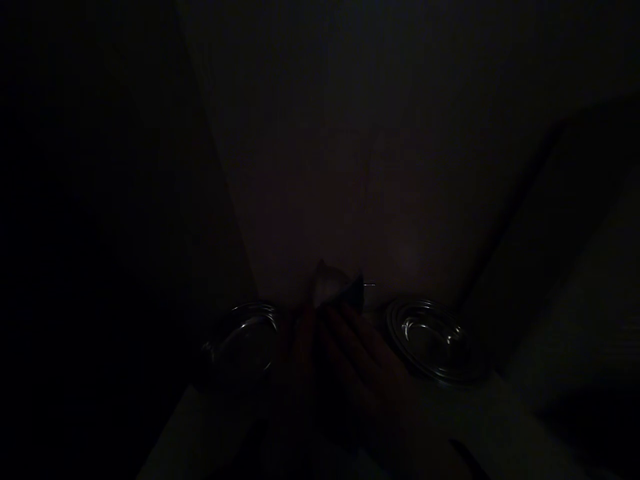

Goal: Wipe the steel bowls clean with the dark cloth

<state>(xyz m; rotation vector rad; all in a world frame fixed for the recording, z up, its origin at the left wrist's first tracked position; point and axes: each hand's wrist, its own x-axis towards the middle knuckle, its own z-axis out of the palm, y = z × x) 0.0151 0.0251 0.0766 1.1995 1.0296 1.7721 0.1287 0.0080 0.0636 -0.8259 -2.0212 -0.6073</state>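
Observation:
The scene is very dark. My right hand (365, 363) reaches up from the bottom middle, its fingers closed around the lower edge of a small pale object (327, 285) with a dark pointed piece beside it. A faint reddish shape just left of it looks like my left hand (296, 337), touching the same object; its grip is hidden in the dark. A shiny round metal bowl (243, 343) lies left of the hands, and a second metal bowl (433, 341) lies right of them.
The bowls rest on a pale surface (500, 427) whose edge runs diagonally at the lower left. A plain dim wall or panel (380, 167) rises behind. Everything at the left is black.

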